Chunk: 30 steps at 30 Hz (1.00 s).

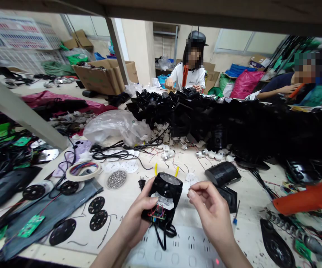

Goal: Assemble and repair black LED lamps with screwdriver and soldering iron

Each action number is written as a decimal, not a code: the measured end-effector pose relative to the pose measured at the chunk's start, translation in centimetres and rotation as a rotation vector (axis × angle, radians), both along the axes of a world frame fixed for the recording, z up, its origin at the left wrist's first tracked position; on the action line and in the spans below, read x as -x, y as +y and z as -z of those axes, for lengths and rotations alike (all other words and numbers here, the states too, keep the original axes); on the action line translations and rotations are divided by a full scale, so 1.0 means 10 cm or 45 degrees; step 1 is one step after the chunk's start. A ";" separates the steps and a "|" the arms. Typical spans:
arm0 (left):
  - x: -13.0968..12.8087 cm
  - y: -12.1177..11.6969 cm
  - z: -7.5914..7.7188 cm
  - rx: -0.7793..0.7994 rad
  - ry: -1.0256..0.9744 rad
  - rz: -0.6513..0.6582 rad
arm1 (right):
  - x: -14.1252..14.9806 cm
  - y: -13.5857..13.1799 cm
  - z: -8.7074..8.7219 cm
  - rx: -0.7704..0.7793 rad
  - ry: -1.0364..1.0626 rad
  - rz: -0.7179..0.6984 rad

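My left hand (144,210) grips a black plastic device housing (168,190) by its left side, thumb across the front. On the housing sit a clear round lens on top, a whitish plastic piece, and a small circuit board (158,213) with red and blue wires. A black cord loops below it. To the right, apart from the housing, my right hand (209,204) has its thumb and index fingertip pinched together; whatever they hold is too small to make out. Two yellow handles (177,171) stick out behind the housing. A white perforated panel (177,247) lies beneath my hands.
A dish of small screws (116,179), a tape roll (82,171) and black discs (98,220) lie left. Right are black housings (222,173), a blue-handled screwdriver (235,219) and an orange power tool (308,197). Black parts (247,126) pile up behind; two people sit beyond.
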<state>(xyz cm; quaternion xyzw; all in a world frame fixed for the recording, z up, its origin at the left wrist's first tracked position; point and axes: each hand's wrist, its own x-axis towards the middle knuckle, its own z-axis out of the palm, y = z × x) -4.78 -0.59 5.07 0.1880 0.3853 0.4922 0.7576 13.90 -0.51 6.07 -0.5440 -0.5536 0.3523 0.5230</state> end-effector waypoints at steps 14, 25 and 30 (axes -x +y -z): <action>-0.14 0.03 -0.13 0.000 0.084 -0.005 | 0.13 0.30 -0.04 0.101 0.293 -0.078; -0.16 0.01 -0.17 -0.024 0.248 0.056 | -0.03 0.37 -0.10 0.271 0.218 -0.253; -0.24 0.03 -0.21 -0.107 0.442 0.108 | 0.00 0.58 -0.20 0.469 -0.057 -0.324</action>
